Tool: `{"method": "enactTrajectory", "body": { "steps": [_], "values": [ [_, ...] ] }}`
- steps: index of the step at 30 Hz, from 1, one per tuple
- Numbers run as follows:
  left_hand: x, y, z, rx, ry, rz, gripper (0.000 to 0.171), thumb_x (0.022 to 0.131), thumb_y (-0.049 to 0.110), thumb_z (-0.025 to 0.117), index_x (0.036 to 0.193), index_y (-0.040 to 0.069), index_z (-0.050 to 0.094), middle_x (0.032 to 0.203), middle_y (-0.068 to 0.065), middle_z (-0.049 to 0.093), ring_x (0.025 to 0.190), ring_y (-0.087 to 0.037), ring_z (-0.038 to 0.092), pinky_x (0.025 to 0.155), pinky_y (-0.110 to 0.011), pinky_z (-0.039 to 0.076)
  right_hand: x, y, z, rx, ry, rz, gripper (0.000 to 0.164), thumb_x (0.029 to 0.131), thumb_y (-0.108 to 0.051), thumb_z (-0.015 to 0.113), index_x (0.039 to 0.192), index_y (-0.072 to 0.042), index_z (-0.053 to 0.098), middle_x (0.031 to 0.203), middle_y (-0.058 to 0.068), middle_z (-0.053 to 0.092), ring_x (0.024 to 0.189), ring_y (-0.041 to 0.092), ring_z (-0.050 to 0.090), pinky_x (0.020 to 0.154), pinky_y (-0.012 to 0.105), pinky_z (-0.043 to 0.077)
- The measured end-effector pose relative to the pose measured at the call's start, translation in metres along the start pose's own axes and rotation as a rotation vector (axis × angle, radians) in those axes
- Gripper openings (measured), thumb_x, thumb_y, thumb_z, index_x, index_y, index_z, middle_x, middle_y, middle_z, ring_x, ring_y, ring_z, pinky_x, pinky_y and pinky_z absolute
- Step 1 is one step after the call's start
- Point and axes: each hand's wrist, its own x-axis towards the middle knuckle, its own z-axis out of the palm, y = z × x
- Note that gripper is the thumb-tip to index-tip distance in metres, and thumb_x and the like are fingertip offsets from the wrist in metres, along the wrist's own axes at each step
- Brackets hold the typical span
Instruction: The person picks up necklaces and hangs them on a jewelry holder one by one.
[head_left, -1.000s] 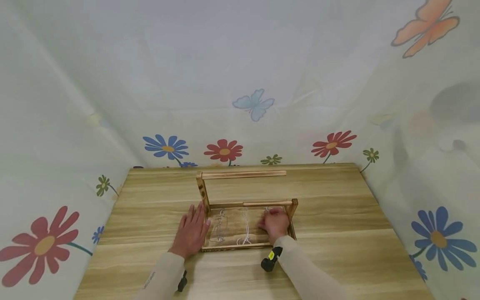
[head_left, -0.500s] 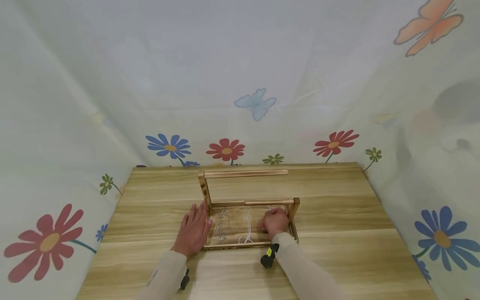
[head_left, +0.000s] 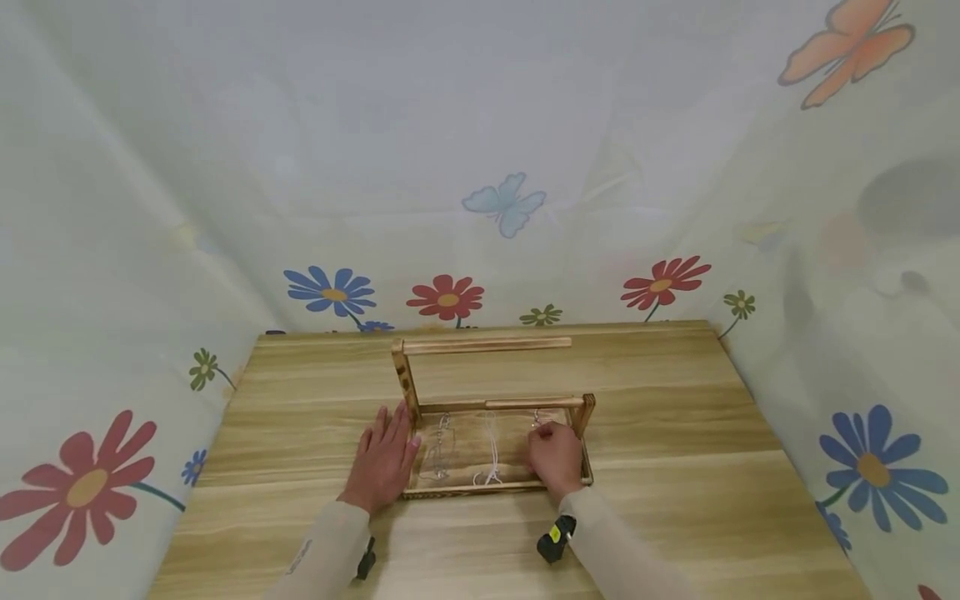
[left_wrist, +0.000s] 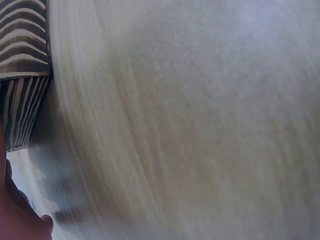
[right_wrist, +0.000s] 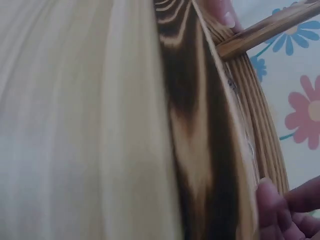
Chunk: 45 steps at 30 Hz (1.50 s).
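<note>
My left hand point(head_left: 384, 462) lies flat with straight fingers against the left side of a wooden jewelry stand point(head_left: 450, 497). Inside its shallow tray, a silvery chain necklace point(head_left: 441, 450) lies at the left and a white, thin-stranded necklace point(head_left: 492, 450) runs down the middle. Over the tray's right part, my right hand point(head_left: 557, 460) has curled fingers, thumb and forefinger pinching a thin silvery necklace point(head_left: 536, 419). Most of that necklace is hidden under the hand. In the right wrist view, the fingertips point(right_wrist: 270, 197) show just beyond the dark-grained front wall point(right_wrist: 200, 125).
The stand's upper bar point(head_left: 487, 345) reaches right from a tall left post point(head_left: 405, 379). A lower bar point(head_left: 532, 403) joins a short right post point(head_left: 585, 415). The wooden table point(head_left: 675, 517) ends at a flower-printed curtain point(head_left: 375, 208).
My right hand has shifted slightly, with its fingertips now nearer the tray's back edge, and more of the silvery necklace there shows. The left hand stays against the stand.
</note>
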Motion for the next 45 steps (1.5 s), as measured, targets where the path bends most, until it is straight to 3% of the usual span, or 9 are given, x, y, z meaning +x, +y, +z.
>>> {"method": "enactTrajectory", "body": {
  "steps": [6, 12, 19, 23, 25, 28, 31, 39, 45],
  "values": [
    [-0.001, -0.002, 0.001, -0.017, 0.013, -0.003, 0.066, 0.115, 0.043, 0.030, 0.166, 0.003, 0.021, 0.176, -0.013, 0.017, 0.163, -0.043, 0.011, 0.126, -0.069, 0.018, -0.003, 0.007, -0.012, -0.188, 0.005, -0.110, 0.014, 0.090, -0.011, 0.068, 0.086, -0.004, 0.079, 0.073, 0.007, 0.074, 0.063, 0.018, 0.065, 0.057, 0.035, 0.052],
    [-0.001, -0.004, 0.004, -0.049, 0.050, 0.017, 0.064, 0.114, 0.041, 0.034, 0.165, 0.002, 0.027, 0.173, -0.017, 0.024, 0.161, -0.047, 0.015, 0.122, -0.073, 0.018, -0.001, 0.014, -0.013, -0.331, -0.086, -0.112, 0.017, 0.083, -0.010, 0.070, 0.067, -0.012, 0.077, 0.064, 0.000, 0.071, 0.057, 0.016, 0.060, 0.051, 0.033, 0.046],
    [-0.002, 0.000, 0.003, -0.025, 0.017, -0.003, 0.065, 0.114, 0.042, 0.034, 0.166, 0.003, 0.025, 0.175, -0.014, 0.019, 0.162, -0.044, 0.013, 0.124, -0.072, 0.017, -0.001, 0.021, -0.007, -0.405, -0.136, -0.153, 0.015, 0.086, -0.015, 0.074, 0.071, -0.016, 0.078, 0.069, 0.000, 0.073, 0.060, 0.015, 0.063, 0.054, 0.036, 0.050],
    [-0.003, 0.001, 0.002, 0.016, -0.004, -0.016, 0.067, 0.114, 0.046, 0.030, 0.167, 0.005, 0.022, 0.177, -0.010, 0.015, 0.164, -0.041, 0.010, 0.125, -0.070, 0.018, -0.007, 0.016, -0.011, -0.357, -0.138, -0.194, 0.011, 0.088, -0.014, 0.077, 0.078, -0.014, 0.080, 0.073, -0.002, 0.075, 0.062, 0.012, 0.062, 0.056, 0.034, 0.050],
    [-0.002, 0.001, 0.002, 0.027, -0.005, -0.016, 0.067, 0.114, 0.047, 0.028, 0.167, 0.006, 0.021, 0.177, -0.009, 0.014, 0.164, -0.040, 0.009, 0.126, -0.069, 0.019, -0.010, 0.012, -0.016, -0.360, -0.145, -0.204, 0.019, 0.087, -0.013, 0.078, 0.068, -0.013, 0.076, 0.063, -0.005, 0.069, 0.056, 0.010, 0.056, 0.052, 0.032, 0.045],
    [-0.002, 0.001, 0.003, 0.022, 0.000, -0.017, 0.067, 0.114, 0.047, 0.029, 0.167, 0.006, 0.021, 0.176, -0.009, 0.015, 0.164, -0.040, 0.010, 0.125, -0.069, 0.019, -0.013, 0.012, -0.021, -0.411, -0.206, -0.196, 0.040, 0.086, -0.009, 0.074, 0.050, -0.017, 0.056, 0.048, -0.010, 0.046, 0.048, 0.009, 0.039, 0.046, 0.028, 0.032],
    [-0.002, 0.002, 0.003, 0.014, 0.002, -0.020, 0.067, 0.114, 0.046, 0.030, 0.167, 0.006, 0.021, 0.176, -0.010, 0.016, 0.164, -0.040, 0.010, 0.125, -0.070, 0.018, -0.014, 0.015, -0.020, -0.449, -0.264, -0.175, 0.047, 0.082, -0.006, 0.068, 0.048, -0.022, 0.039, 0.048, -0.011, 0.030, 0.047, 0.010, 0.029, 0.045, 0.027, 0.023],
    [-0.004, 0.004, 0.004, 0.029, 0.002, -0.021, 0.065, 0.114, 0.043, 0.034, 0.167, 0.006, 0.022, 0.176, -0.011, 0.019, 0.163, -0.041, 0.013, 0.125, -0.070, 0.019, -0.009, 0.024, -0.009, -0.428, -0.284, -0.284, 0.022, 0.083, -0.007, 0.070, 0.063, -0.016, 0.071, 0.060, -0.006, 0.060, 0.051, 0.009, 0.045, 0.047, 0.027, 0.036],
    [-0.003, 0.004, 0.002, 0.045, 0.012, -0.024, 0.066, 0.114, 0.045, 0.031, 0.167, 0.007, 0.023, 0.176, -0.010, 0.020, 0.163, -0.040, 0.013, 0.125, -0.070, 0.020, -0.011, 0.023, -0.005, -0.419, -0.212, -0.330, 0.015, 0.085, -0.009, 0.075, 0.071, -0.016, 0.076, 0.073, -0.002, 0.073, 0.061, 0.010, 0.059, 0.054, 0.030, 0.048]
  ]
}}
